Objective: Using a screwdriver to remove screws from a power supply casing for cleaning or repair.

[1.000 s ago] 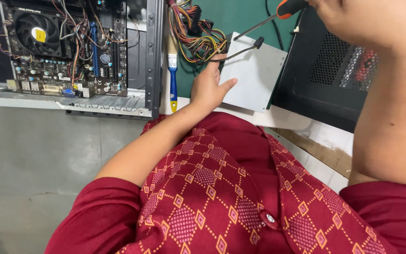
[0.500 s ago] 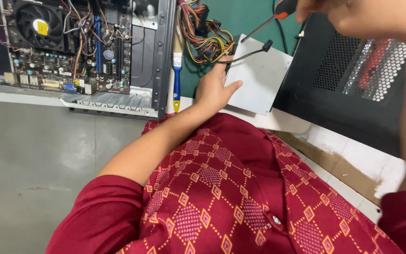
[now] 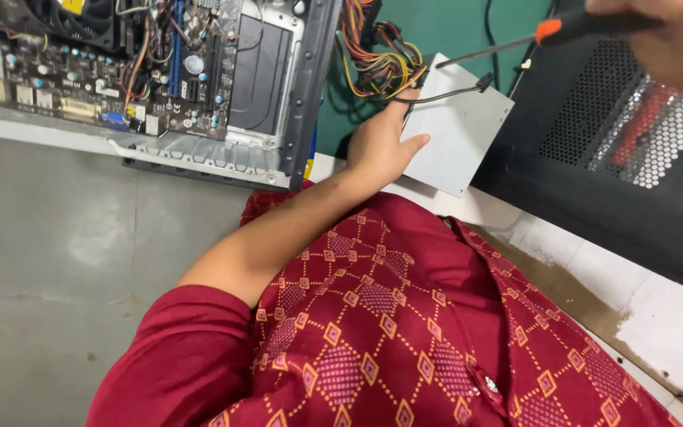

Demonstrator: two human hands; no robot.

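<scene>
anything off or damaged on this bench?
The white bench surface is worn: a brown strip where the top layer has peeled off beside the black mesh case panel. The bundle of coloured wires lies loose between the open computer case and the grey metal box. Nothing else stands out.

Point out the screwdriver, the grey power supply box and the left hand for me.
screwdriver (image 3: 571,28): head view, on its orange collar.
grey power supply box (image 3: 464,134): head view, on its flat top face.
left hand (image 3: 381,146): head view, on the back of the hand.
</scene>
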